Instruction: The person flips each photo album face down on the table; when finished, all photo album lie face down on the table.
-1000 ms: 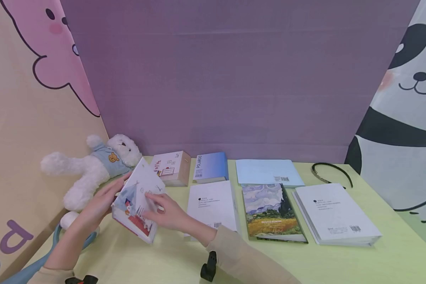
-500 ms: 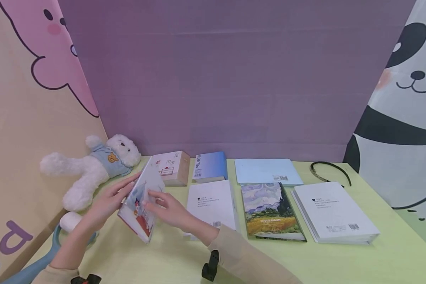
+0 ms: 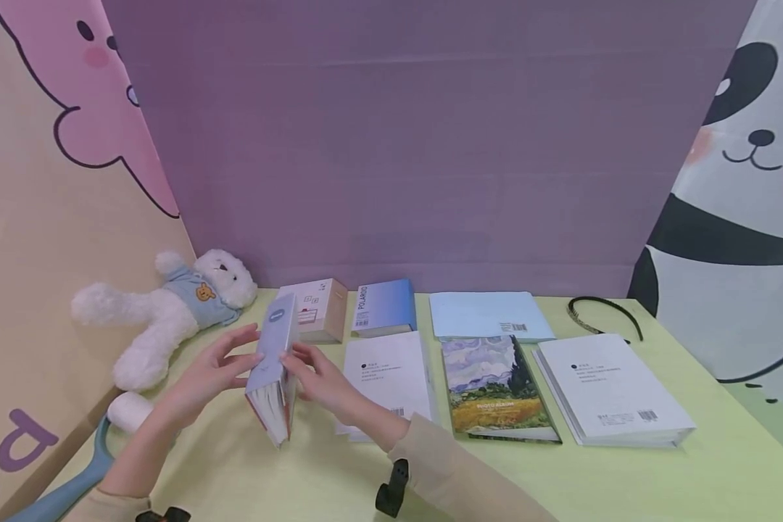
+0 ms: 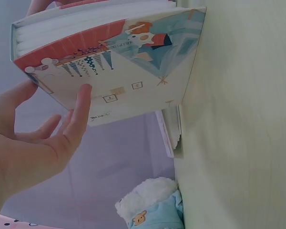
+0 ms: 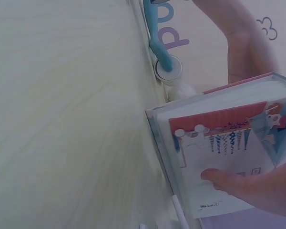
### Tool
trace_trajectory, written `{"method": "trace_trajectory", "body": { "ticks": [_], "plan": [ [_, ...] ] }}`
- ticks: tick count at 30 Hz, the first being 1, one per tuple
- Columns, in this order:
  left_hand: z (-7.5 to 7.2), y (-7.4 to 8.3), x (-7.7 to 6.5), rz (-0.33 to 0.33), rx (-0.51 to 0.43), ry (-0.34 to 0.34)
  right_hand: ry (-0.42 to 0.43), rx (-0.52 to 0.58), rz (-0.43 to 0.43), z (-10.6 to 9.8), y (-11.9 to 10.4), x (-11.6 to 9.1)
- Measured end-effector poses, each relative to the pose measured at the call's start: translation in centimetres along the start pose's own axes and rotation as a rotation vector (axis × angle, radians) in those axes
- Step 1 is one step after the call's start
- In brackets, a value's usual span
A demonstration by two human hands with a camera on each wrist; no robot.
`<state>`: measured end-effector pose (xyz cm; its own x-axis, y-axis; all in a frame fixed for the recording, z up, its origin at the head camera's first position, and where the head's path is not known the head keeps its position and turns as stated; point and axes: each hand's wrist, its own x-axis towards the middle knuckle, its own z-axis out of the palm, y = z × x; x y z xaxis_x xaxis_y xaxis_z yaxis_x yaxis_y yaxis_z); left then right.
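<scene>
A thick photo album (image 3: 275, 355) stands on edge between both hands, its pale blue spine turned to the head camera. Its illustrated cover, with a red band and bunting, shows in the left wrist view (image 4: 128, 98) and the right wrist view (image 5: 205, 162). My left hand (image 3: 205, 380) holds it from the left, thumb and fingertips spread against its spine and cover. From the other side my right hand (image 3: 326, 384) grips it, the thumb lying on the cover in the right wrist view. Whether its lower edge touches the table cannot be told.
A white plush bear (image 3: 202, 297) lies at the left, near a white roll (image 3: 130, 412) and a blue curved stand (image 3: 91, 471). Behind are a pink box-like album (image 3: 320, 308) and a blue one (image 3: 385, 308). Several more albums, including a landscape-cover album (image 3: 499, 391), and a headband (image 3: 603, 312) lie rightward.
The album has turned from showing its illustrated cover to showing its spine, and shifted slightly right. My left hand has moved right with it; the right hand's fingers have shifted round its edge.
</scene>
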<state>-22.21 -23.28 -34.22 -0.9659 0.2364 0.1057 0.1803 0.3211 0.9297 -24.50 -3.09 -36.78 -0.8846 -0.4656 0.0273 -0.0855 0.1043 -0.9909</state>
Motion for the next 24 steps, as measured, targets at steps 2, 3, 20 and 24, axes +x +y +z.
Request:
{"method": "trace_trajectory", "body": {
  "ticks": [2, 3, 20, 24],
  "plan": [
    [0.1, -0.1, 0.0, -0.039, -0.001, -0.016, -0.008, 0.011, 0.022, -0.1, 0.1, 0.0],
    [0.1, -0.2, 0.0, -0.062, -0.002, -0.024, -0.013, 0.007, 0.031, -0.2, 0.1, 0.0],
    [0.3, -2.7, 0.3, -0.13, -0.073, -0.245, 0.036, 0.094, -0.069, -1.5, -0.5, -1.2],
    [0.6, -3.0, 0.3, -0.124, -0.033, -0.281, 0.058, 0.08, -0.069, -2.3, 0.1, -1.0]
  ]
}}
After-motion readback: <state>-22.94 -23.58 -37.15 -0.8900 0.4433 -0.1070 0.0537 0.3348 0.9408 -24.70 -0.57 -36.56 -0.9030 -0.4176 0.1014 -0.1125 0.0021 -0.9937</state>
